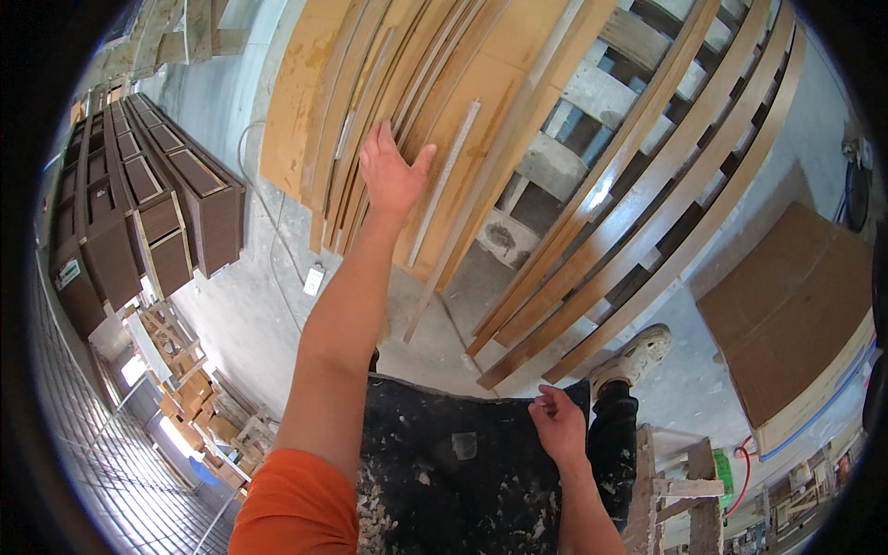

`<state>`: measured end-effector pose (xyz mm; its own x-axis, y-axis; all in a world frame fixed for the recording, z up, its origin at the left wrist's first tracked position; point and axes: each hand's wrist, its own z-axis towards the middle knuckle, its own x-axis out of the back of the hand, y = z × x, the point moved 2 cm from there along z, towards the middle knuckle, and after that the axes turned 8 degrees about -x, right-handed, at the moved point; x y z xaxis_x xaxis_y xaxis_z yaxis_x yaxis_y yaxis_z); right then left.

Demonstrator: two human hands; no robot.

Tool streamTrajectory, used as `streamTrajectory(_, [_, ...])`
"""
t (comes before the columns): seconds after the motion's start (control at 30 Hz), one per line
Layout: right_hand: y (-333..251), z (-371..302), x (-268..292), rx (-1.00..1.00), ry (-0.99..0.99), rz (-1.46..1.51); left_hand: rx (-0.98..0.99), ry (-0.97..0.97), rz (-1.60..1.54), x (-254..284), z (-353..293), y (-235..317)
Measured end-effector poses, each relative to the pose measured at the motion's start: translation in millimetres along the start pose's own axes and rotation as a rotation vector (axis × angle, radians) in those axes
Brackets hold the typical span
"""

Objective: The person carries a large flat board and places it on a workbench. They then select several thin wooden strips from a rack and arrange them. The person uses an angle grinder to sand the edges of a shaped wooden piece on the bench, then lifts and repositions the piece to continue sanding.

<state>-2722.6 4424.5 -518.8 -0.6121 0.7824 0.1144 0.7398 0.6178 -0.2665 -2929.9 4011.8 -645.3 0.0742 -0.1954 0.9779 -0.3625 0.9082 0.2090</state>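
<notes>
My left hand (393, 173) reaches out over a bundle of long wooden strips (370, 102), its thumb spread from the fingers. The fingertips are at the strips, and whether they press on them I cannot tell. The strips lie on a tan board (294, 120). To the right of that hand, a thin pale strip (446, 180) rests on the board. Close to my body, my right hand (561, 424) hovers by the edge of a dark, paint-spattered apron (462, 462), its fingers loosely bent and nothing visible in them.
Several glossy brown wooden strips (638, 217) lie across a slatted pallet (564, 157) on the right. Dark brown cabinet frames (139, 203) stand at the left. A cable with a white socket block (314, 279) crosses the floor. A flat cardboard box (786, 305) sits at the right.
</notes>
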Motion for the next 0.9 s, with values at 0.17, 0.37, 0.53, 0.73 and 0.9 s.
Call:
streamTrajectory(0.17, [0,2,-1,0.014,0.005,-0.032,-0.033,-0.098,0.018,-9,27,-8])
streamTrajectory(0.37, [-6,1,-3,-0.002,-0.003,-0.05,0.033,-0.145,-0.008,-6,38,-7])
streamTrajectory(0.53, [-7,3,-3,-0.033,-0.021,-0.056,0.053,-0.164,-0.019,-3,41,-8])
streamTrajectory(0.73, [-10,3,-3,-0.05,-0.033,-0.067,0.023,-0.177,-0.057,-10,33,3])
streamTrajectory(0.9, [-11,4,-4,-0.053,-0.036,-0.122,-0.01,-0.116,-0.109,-8,27,10])
